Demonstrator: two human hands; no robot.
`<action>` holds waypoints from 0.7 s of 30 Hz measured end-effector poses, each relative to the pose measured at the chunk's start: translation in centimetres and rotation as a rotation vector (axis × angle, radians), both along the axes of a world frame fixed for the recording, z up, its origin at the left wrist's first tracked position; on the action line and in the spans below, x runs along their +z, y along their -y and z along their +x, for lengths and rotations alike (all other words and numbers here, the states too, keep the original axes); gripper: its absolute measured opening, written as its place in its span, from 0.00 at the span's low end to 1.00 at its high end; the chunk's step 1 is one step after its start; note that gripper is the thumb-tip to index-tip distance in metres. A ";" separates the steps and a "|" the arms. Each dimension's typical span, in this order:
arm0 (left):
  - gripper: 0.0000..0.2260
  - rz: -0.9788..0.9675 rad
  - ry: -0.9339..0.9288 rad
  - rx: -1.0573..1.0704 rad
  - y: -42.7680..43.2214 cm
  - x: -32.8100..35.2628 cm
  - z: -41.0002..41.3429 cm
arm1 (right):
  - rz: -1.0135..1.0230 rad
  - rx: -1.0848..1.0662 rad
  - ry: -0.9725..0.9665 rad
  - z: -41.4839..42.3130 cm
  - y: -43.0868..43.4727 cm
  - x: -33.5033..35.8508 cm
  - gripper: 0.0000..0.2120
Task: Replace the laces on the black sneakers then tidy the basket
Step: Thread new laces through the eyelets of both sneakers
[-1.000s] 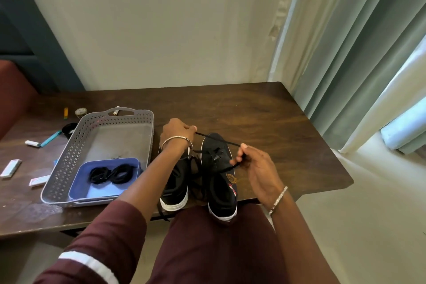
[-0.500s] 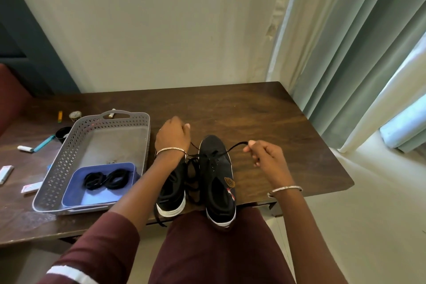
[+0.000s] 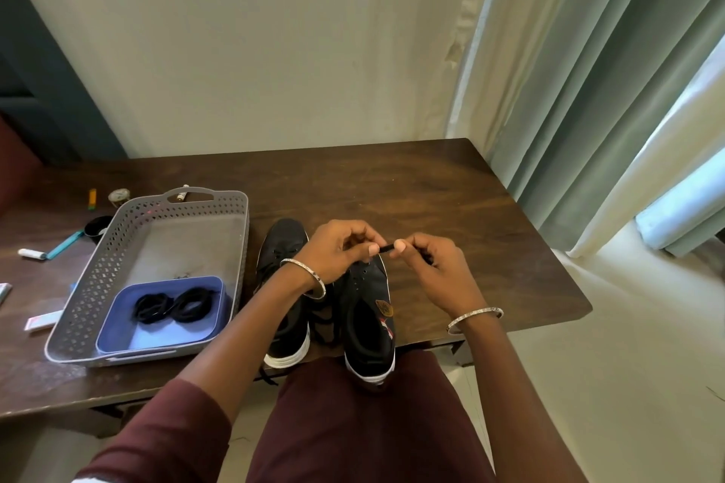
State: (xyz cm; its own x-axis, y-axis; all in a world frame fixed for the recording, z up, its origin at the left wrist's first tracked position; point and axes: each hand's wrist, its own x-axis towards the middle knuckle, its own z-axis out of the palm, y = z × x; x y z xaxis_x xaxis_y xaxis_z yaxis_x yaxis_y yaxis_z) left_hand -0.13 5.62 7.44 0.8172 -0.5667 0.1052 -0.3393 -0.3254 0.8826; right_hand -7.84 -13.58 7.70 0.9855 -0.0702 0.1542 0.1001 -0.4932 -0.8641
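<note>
Both hands pinched a short stretch of black lace (image 3: 386,248) taut between them, left hand (image 3: 337,253) and right hand (image 3: 437,267) with fingers (image 3: 400,246) curled, above the black sneakers (image 3: 368,318) at the near edge of the tabletop (image 3: 451,200). The lace looked light, limp and thin, likely best gripped by its stiffer tip. A tongue badge (image 3: 384,309) was too small to read

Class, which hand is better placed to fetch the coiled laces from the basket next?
Left: the left hand sits nearer the basket holding the laces; the right hand would cross both sneakers.
</note>
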 end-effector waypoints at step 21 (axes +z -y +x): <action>0.08 0.519 0.152 0.205 -4.3 1.0 2.6 | -0.249 -0.266 0.144 -0.3 3.2 -3.2 0.07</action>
State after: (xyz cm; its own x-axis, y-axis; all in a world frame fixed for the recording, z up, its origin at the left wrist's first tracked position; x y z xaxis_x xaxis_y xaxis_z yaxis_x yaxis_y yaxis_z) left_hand 2.44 9.87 8.39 0.9131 -0.4074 -0.0197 -0.3342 -0.7749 0.5365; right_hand -8.19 -16.73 4.46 0.9050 -0.2634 0.3341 0.0518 -0.7112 -0.7011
